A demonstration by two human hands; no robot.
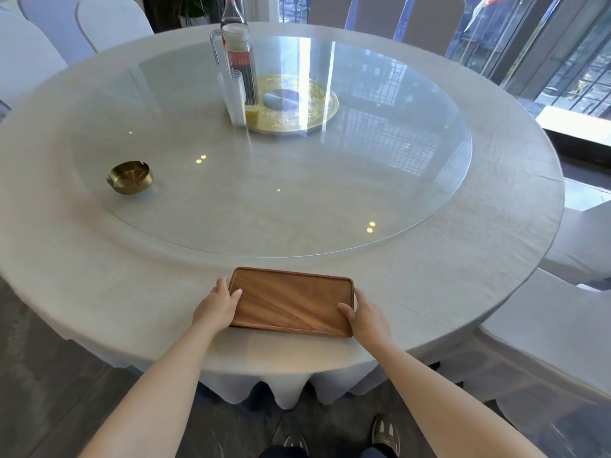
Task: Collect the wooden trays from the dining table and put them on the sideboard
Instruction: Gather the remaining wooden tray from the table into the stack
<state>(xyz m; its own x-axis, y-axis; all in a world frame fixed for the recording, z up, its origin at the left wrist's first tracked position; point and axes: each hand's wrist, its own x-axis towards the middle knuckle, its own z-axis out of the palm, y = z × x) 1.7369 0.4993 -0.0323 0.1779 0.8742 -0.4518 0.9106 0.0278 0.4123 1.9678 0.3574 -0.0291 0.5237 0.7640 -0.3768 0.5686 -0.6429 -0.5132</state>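
- A gold bowl (130, 177) sits at about 9 o'clock on the big round table (99, 276). It rests right at the edge of the glass top (271, 200) and is well apart from everything else.
- The left hand (216, 304) holds the left short end of the wooden tray (291, 302). The thumb lies on top of the tray and the other fingers curl around the rim at the far corner.
- The wooden tray lies flat on the white cloth at 6 o'clock, near the table's edge and just outside the glass top. It is brown, shaped like a rectangle, and has a low rim all around.
- Toward 12 o'clock from the tray, near the middle of the glass, stands a tall clear jug (236, 74) with dark drink inside. A stack of clear cups (235, 97) stands just beside it on the left. A bottle (232, 11) with a red cap stands behind the jug.
- A round gold plate (317, 112) lies under the glass at the middle, just to the right of the jug.
- The right hand (365, 317) holds the right short end of the tray. The thumb presses on top and the fingers wrap the rim.
- Chairs in white covers (562, 325) stand around the table, some at 3 o'clock and some at 10 o'clock.
- Two shoes (385, 436) show on the dark floor at the bottom.
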